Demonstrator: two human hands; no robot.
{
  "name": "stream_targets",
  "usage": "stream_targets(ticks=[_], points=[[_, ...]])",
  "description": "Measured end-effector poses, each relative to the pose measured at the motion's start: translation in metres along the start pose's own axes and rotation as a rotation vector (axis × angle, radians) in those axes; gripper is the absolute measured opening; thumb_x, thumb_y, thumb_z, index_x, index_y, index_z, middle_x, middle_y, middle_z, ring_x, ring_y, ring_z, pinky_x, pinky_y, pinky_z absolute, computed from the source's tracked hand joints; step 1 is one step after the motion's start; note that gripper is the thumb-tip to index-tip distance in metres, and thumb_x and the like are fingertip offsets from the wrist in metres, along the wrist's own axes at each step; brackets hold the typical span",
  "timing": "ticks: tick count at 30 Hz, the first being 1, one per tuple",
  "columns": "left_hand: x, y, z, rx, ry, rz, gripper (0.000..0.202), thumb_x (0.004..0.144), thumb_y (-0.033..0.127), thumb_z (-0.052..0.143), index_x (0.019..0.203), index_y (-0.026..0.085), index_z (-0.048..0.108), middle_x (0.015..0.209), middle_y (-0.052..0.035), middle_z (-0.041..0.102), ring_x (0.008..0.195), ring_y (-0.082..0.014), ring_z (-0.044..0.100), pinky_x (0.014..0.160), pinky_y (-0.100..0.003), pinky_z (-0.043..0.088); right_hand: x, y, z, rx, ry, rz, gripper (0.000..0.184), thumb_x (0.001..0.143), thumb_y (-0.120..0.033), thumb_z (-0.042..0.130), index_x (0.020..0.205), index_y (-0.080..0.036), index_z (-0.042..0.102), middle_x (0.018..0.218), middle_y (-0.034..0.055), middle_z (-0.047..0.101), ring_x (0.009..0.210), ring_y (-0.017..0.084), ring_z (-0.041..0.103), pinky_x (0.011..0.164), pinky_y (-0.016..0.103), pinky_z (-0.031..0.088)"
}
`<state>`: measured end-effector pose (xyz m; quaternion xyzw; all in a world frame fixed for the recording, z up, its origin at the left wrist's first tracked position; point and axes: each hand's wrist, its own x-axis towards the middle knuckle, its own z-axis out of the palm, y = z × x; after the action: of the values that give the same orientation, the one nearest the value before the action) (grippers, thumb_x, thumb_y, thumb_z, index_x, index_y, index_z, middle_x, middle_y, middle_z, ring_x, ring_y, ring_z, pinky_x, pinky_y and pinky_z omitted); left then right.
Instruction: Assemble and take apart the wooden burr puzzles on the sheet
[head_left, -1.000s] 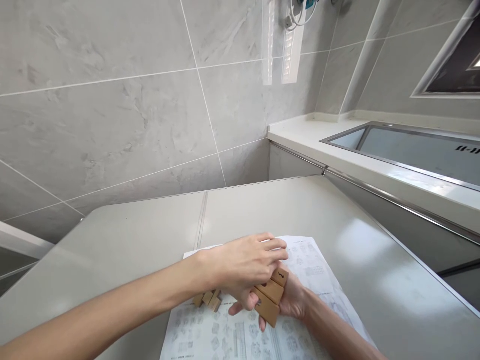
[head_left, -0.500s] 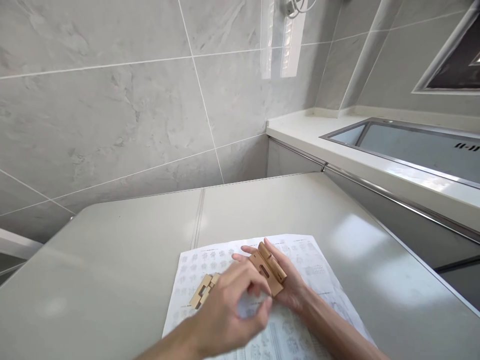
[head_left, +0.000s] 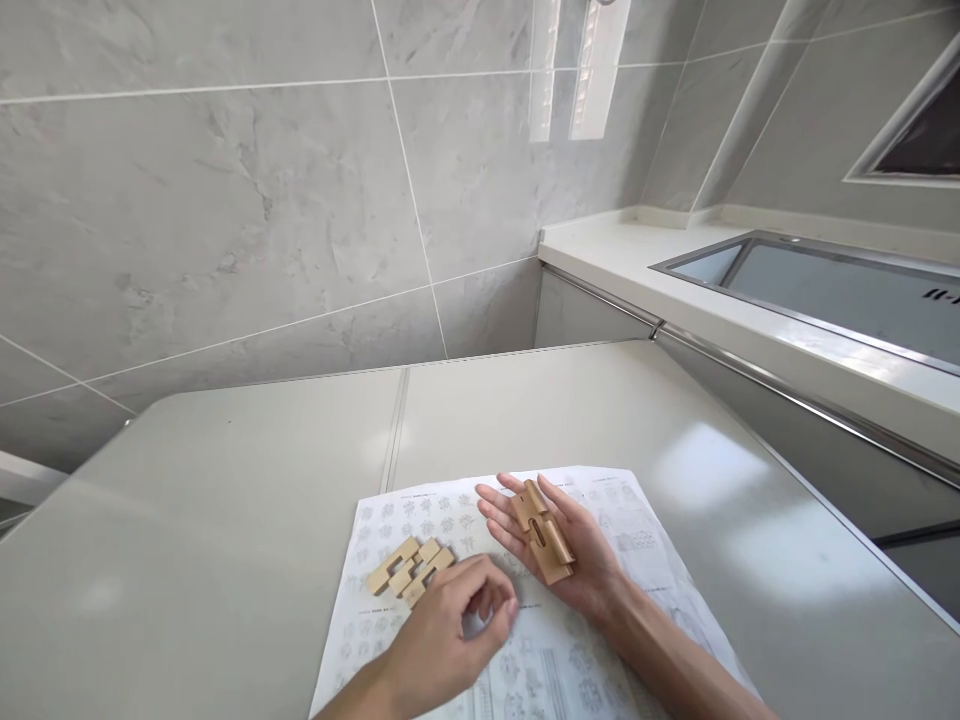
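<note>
My right hand (head_left: 574, 555) is palm up with fingers stretched out, bearing a tan wooden puzzle piece (head_left: 544, 535). The piece has a flat slotted plate and rounded bars along one side; whether it is one part or several joined, I cannot tell. To the left, my left hand (head_left: 450, 630) hovers over the sheet, fingers curled and thumb close to the forefinger, with nothing visible in them. Just beyond it lie several notched wooden puzzle pieces (head_left: 406, 570), side by side and slanted. Beneath everything is a printed paper sheet (head_left: 600, 640) with rows of small drawings.
The sheet lies on a pale glossy table (head_left: 225, 530) with a seam across it. A grey tiled wall (head_left: 262, 230) stands behind. At the right is a white counter (head_left: 600, 250) with a metal-rimmed sink (head_left: 750, 295).
My left hand has drawn back left and down, away from the piece in my right hand. My right-hand fingers have spread flatter under it. The view has tilted slightly.
</note>
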<state>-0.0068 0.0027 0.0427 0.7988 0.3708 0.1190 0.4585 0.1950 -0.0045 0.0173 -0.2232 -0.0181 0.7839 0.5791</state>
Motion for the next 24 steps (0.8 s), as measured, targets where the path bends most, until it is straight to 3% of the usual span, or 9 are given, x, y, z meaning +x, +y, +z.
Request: stream_targets(ticks=[4, 8, 13, 19, 24], points=[[0.009, -0.011, -0.013, 0.025, 0.062, 0.006, 0.021, 0.105, 0.037, 0.056, 0.090, 0.023, 0.063, 0.082, 0.0002, 0.063, 0.075, -0.0171, 0.054, 0.070, -0.028, 0.042, 0.000, 0.001, 0.001, -0.023, 0.014, -0.032, 0.035, 0.102, -0.033, 0.072, 0.129, -0.011, 0.073, 0.140, 0.0202, 0.074, 0.125, 0.029, 0.075, 0.116, 0.041, 0.053], [0.015, -0.006, -0.015, -0.008, 0.132, -0.001, 0.026, 0.106, 0.039, 0.054, 0.087, 0.023, 0.061, 0.079, 0.0008, 0.062, 0.072, -0.0168, 0.051, 0.069, -0.028, 0.040, 0.000, 0.003, 0.001, -0.051, -0.001, -0.081, 0.031, 0.099, -0.033, 0.076, 0.124, -0.014, 0.076, 0.139, 0.0164, 0.075, 0.128, 0.030, 0.073, 0.120, 0.047, 0.049], [0.021, 0.015, -0.001, -0.128, 0.021, -0.055, 0.036, 0.108, 0.050, 0.051, 0.088, 0.023, 0.064, 0.077, 0.0007, 0.065, 0.067, -0.0165, 0.053, 0.065, -0.029, 0.040, 0.000, 0.004, 0.000, -0.037, 0.020, -0.113, 0.033, 0.099, -0.039, 0.077, 0.124, -0.016, 0.076, 0.143, 0.0144, 0.073, 0.140, 0.029, 0.065, 0.125, 0.045, 0.044], [0.034, 0.025, 0.015, -0.033, 0.108, -0.181, 0.022, 0.096, 0.042, 0.066, 0.097, 0.024, 0.053, 0.077, 0.0030, 0.066, 0.068, -0.0188, 0.062, 0.064, -0.030, 0.045, 0.002, 0.002, -0.002, -0.012, 0.108, -0.153, 0.028, 0.100, -0.039, 0.076, 0.120, -0.019, 0.076, 0.144, 0.0118, 0.073, 0.141, 0.027, 0.064, 0.124, 0.042, 0.046], [0.040, 0.022, 0.016, 0.075, 0.129, -0.171, 0.023, 0.096, 0.043, 0.063, 0.086, 0.025, 0.053, 0.073, 0.0037, 0.056, 0.064, -0.0182, 0.053, 0.060, -0.031, 0.040, 0.002, 0.000, -0.003, -0.011, 0.110, -0.207, 0.027, 0.102, -0.041, 0.073, 0.119, -0.020, 0.077, 0.147, 0.0093, 0.072, 0.143, 0.026, 0.062, 0.125, 0.042, 0.045]])
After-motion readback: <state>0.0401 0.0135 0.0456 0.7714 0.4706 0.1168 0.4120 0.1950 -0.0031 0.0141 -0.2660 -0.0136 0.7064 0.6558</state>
